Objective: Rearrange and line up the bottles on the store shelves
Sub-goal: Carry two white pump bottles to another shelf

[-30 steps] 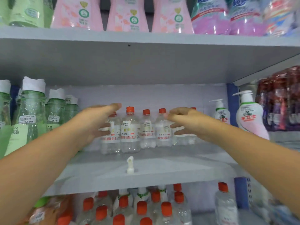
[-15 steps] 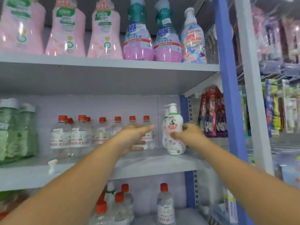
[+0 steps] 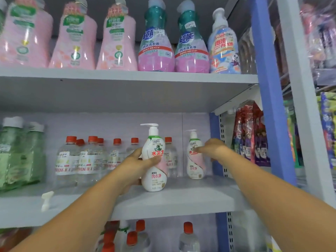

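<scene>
Two white and pink pump bottles stand on the middle shelf [image 3: 181,202]. My left hand [image 3: 138,164] grips the nearer pump bottle [image 3: 154,171] from its left side, thumb across the front label. The second pump bottle [image 3: 195,164] stands further back at the right. My right hand [image 3: 212,149] reaches it from the right, fingers extended onto its upper label. To the left, several clear bottles with orange caps [image 3: 87,160] stand in a loose row at the back of the shelf.
Tall green bottles [image 3: 18,153] fill the shelf's left end. A loose white pump part [image 3: 46,200] lies near the front edge. Pink and teal detergent bottles [image 3: 154,42] line the upper shelf. A blue upright post [image 3: 272,124] bounds the right side; more orange-capped bottles [image 3: 132,239] stand below.
The view swung right from the orange-capped bottles. My left hand took hold of the nearer pump bottle, now forward and left of before. My right hand moved onto the rear pump bottle.
</scene>
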Tool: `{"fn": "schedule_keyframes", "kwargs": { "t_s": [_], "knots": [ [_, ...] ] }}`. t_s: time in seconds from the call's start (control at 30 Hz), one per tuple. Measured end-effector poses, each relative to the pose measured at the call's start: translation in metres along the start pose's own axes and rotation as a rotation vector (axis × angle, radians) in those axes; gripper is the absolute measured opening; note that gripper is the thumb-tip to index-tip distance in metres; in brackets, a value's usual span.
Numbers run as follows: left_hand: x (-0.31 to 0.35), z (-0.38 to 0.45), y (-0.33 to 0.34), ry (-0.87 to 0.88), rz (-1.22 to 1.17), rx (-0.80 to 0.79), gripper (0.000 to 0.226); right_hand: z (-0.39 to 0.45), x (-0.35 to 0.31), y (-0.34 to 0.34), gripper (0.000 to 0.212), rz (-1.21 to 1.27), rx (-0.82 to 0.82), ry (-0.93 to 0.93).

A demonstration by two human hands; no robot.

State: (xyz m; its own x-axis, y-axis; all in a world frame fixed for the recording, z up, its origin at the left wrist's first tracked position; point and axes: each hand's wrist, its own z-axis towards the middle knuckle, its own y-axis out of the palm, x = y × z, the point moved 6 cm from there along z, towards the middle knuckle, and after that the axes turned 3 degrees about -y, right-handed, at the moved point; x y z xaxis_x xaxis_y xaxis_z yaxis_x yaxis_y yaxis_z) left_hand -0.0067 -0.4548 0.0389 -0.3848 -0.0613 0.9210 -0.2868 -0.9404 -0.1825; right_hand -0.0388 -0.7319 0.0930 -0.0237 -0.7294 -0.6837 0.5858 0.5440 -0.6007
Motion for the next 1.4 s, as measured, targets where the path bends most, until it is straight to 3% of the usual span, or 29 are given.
{"fn": "schedule_keyframes", "kwargs": {
  "t_s": [0.13,0.37,0.57,0.7,0.77,0.9,1.0,1.1,1.27,1.4],
  "knots": [
    [-0.011,0.008,-0.005,0.004,-0.029,0.038,0.041,0.027,0.016,0.024,0.063,0.166,-0.165,0.070],
    [-0.010,-0.005,-0.005,-0.021,-0.042,0.038,0.047,-0.008,0.002,0.040,0.047,0.238,-0.254,-0.007],
    [0.012,-0.060,-0.001,0.015,-0.020,0.001,0.039,-0.116,-0.033,0.020,0.047,0.310,-0.241,-0.238],
    [0.033,-0.131,-0.013,0.104,-0.026,0.014,0.041,-0.208,-0.040,-0.013,0.040,0.333,-0.054,-0.406],
    [0.025,-0.166,-0.017,0.113,-0.109,0.026,0.042,-0.252,-0.031,-0.010,0.043,0.414,-0.096,-0.445],
    [-0.039,-0.221,-0.007,0.021,-0.187,0.083,0.039,-0.296,0.023,0.050,0.052,0.537,-0.262,-0.296],
    [-0.105,-0.249,-0.005,-0.075,-0.096,0.173,0.046,-0.303,0.068,0.105,0.033,0.546,-0.290,-0.162],
    [-0.159,-0.277,-0.020,-0.158,-0.054,0.211,0.058,-0.308,0.090,0.153,0.030,0.577,-0.329,-0.083],
    [-0.198,-0.308,-0.083,-0.199,-0.086,0.469,0.048,-0.323,0.066,0.219,0.028,0.593,-0.465,-0.083],
    [-0.197,-0.329,-0.143,-0.209,-0.102,0.574,0.044,-0.341,0.020,0.260,0.030,0.630,-0.557,-0.147]
  ]
}}
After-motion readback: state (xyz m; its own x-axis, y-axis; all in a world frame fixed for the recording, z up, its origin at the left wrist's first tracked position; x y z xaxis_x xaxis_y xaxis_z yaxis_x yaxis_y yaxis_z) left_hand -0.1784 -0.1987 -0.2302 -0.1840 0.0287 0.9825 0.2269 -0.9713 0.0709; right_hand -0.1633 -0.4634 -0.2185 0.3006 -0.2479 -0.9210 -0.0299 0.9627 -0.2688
